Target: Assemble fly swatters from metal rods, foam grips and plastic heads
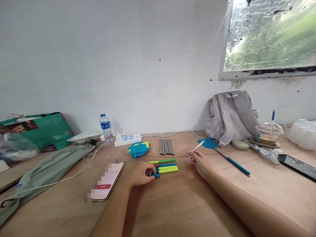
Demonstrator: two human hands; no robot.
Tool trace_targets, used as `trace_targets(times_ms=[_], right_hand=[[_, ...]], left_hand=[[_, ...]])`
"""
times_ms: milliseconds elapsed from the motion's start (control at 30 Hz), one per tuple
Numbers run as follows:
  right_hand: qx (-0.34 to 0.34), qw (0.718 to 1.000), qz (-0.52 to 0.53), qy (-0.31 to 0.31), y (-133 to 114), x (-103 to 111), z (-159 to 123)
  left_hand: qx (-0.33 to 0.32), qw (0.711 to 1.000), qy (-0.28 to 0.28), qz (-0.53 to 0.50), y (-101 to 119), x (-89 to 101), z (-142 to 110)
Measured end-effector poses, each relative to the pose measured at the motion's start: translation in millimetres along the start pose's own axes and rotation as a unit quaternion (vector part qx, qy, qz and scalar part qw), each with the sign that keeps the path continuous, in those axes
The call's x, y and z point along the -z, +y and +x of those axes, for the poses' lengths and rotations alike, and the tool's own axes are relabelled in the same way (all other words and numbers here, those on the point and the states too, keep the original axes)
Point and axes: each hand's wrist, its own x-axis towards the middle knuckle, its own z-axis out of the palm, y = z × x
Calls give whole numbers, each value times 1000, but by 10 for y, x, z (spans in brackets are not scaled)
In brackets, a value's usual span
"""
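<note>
My right hand (199, 163) pinches a thin silvery metal tube (196, 147), which slants up to the right above the table. My left hand (142, 173) rests at the left ends of a row of coloured tubes (168, 170), its fingers curled round a short blue tube (156, 175) nearest me. The row has yellow, green, red and blue pieces lying side by side. Behind it several metal tubes (166, 147) are lined up in parallel. A pile of flat blue and yellow pieces (139, 149) lies to their left. Right of my right hand is a flat blue head (207, 143) on a metal rod with a blue handle (238, 166).
A lit phone (108, 181) lies left of my left arm. Farther back are a white power strip (127, 140) and a water bottle (106, 127). A grey backpack (230, 115) leans on the wall, near a plastic cup (268, 133). A green strap-like cloth (49, 171) lies left.
</note>
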Motion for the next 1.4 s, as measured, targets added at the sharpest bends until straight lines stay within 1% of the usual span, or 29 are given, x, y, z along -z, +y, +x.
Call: trace_targets(times_ms=[67, 133, 233, 333, 433, 500, 600, 700, 800, 900, 1033, 1233, 1300, 1400], right_hand=[[-17, 1000, 18, 3, 11, -29, -153], [-46, 998, 42, -3, -7, -77, -291], [-97, 989, 105, -37, -93, -180, -442], [-117, 976, 135, -122, -179, -269, -517], [-111, 962, 100, -227, -195, -308, -548], [-100, 959, 62, -256, -180, -312, -562], [-81, 968, -8, -238, -171, -313, -582], [-47, 972, -64, -223, -190, -317, -591], [-42, 975, -57, -211, -205, -319, -577], [-70, 982, 3, -178, -198, -307, -536], [-104, 980, 82, -146, -185, -265, -466], [-134, 978, 89, -135, -178, -230, -424], [-135, 976, 97, -140, -179, -228, -426], [-135, 972, 110, -156, -198, -217, -428]], left_hand=[[8, 1000, -2, -7, 15, 8, -5], [10, 1000, 7, -4, 19, 21, -11], [6, 1000, 22, 12, -17, 51, -25], [25, 1000, -5, 13, -100, 81, -45], [59, 998, -37, -2, -181, 102, -73], [75, 995, -62, -19, -211, 110, -90], [89, 990, -106, -39, -211, 113, -103], [113, 982, -133, -72, -170, 97, -100], [136, 970, -163, -120, -100, 56, -85], [122, 967, -177, -134, -18, 3, -62], [116, 966, -181, -142, 68, -44, -33], [121, 967, -168, -146, 117, -53, -29], [120, 969, -161, -140, 125, -58, -28], [114, 973, -136, -148, 146, -62, -29]])
